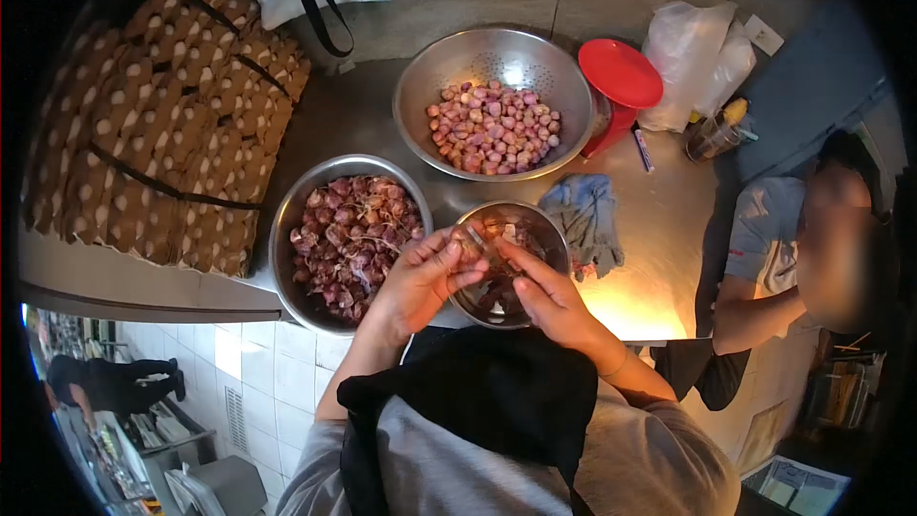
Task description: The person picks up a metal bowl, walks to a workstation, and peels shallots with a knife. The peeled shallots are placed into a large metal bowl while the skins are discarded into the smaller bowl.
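Observation:
My left hand (420,279) is closed around a shallot (467,241), pinched between thumb and fingers. Close beside it, my right hand (556,298) grips what looks like a small knife (497,256), its blade against or very near the shallot. Both hands are over a small steel bowl (559,229) with loose skins in it. To the left, a steel basin (280,253) holds unpeeled shallots (349,229) with dry roots and skins. Behind the hands, a perforated steel colander (413,105) contains peeled pinkish shallots (492,124).
Stacked egg trays (162,124) tied with straps stand at left. A red scale (621,76), plastic bags (690,53), a marker (644,150), a glass cup (712,137) and grey-blue gloves (585,215) are on the steel counter (659,220). Another person (764,239) is close at right; someone else stands far left.

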`<state>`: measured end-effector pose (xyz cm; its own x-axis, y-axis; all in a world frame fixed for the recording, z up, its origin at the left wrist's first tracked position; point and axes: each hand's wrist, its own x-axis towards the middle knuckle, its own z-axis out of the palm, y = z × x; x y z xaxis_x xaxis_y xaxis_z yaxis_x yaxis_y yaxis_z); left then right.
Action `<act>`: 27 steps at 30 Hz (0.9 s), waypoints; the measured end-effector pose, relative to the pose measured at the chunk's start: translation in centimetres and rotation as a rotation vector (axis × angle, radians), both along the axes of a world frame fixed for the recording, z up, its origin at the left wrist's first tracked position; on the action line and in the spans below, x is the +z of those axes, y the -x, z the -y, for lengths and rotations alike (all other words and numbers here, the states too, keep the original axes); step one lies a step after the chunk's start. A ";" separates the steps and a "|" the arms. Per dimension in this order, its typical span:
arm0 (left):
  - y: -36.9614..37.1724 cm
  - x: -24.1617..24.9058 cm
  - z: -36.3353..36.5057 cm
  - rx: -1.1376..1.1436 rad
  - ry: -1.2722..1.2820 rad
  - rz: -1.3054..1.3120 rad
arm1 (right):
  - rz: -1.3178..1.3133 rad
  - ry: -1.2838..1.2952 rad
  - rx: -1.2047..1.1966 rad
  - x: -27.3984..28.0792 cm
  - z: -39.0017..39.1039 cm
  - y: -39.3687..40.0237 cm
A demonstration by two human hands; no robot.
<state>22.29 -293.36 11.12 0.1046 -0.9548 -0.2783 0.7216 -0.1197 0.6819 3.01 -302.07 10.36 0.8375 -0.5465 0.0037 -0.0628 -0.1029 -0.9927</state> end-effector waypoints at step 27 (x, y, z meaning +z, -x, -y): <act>3.8 -2.6 -0.1 0.290 0.066 -0.225 | -0.129 0.648 -0.097 -2.0 -0.8 -0.7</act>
<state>18.52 -293.25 8.48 0.3164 -0.9113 -0.2636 0.8519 0.1507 0.5016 3.75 -301.25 8.35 0.8005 -0.5400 0.2598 -0.2158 -0.6642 -0.7157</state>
